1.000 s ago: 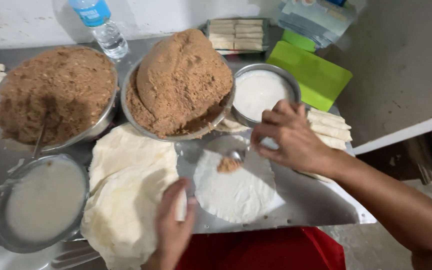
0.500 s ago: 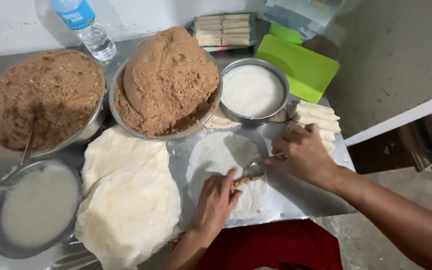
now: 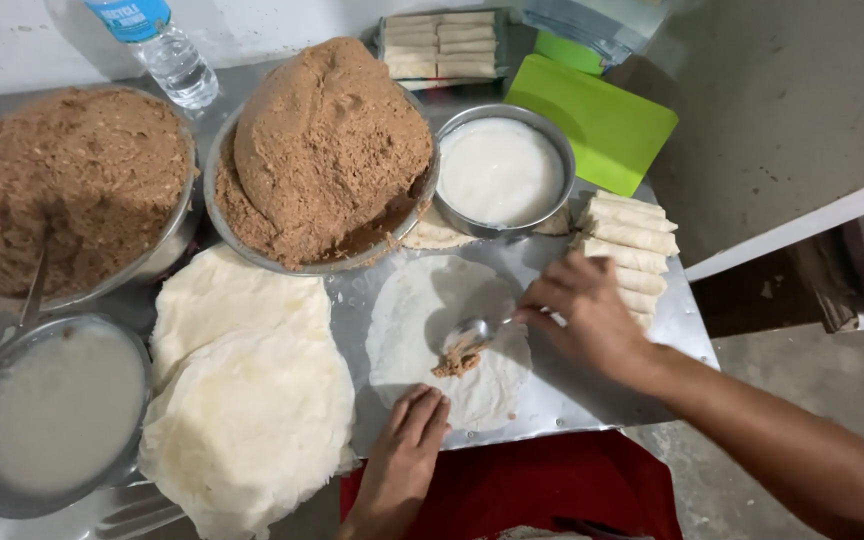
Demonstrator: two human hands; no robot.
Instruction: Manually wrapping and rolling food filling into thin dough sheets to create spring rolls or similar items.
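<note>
The right hand (image 3: 587,315) was closed around the handle of a small metal spoon (image 3: 477,332), with the fingers pinching it from above. The bowl of the spoon touched a little lump of brown filling (image 3: 455,362), which lay on a thin round white wrapper (image 3: 422,310). This wrapper was spread flat on the metal table (image 3: 592,400), near its front edge and close to the middle of the view. The left hand (image 3: 407,445) held nothing; it was flat, palm down, and its fingertips pressed on the near rim of the same wrapper.

Just behind the wrapper stood a steel bowl heaped with brown filling (image 3: 327,140), and its rim was very near the far edge of the wrapper. To the right of this bowl was a smaller steel bowl of white paste (image 3: 500,170), directly behind the right hand. A row of finished white rolls (image 3: 627,240) lay beside the right hand, partly hidden by its fingers. On the left, a thick stack of unused wrappers (image 3: 242,400) lay just beside the one in use. Further left were a second big bowl of brown mixture (image 3: 67,185) and another bowl of whitish liquid (image 3: 57,405).

At the back I could see a plastic water bottle (image 3: 162,50), a tray with more rolls (image 3: 439,40) and a green plastic board (image 3: 592,120). A red cloth (image 3: 512,490) showed below the table edge, between the two arms.
</note>
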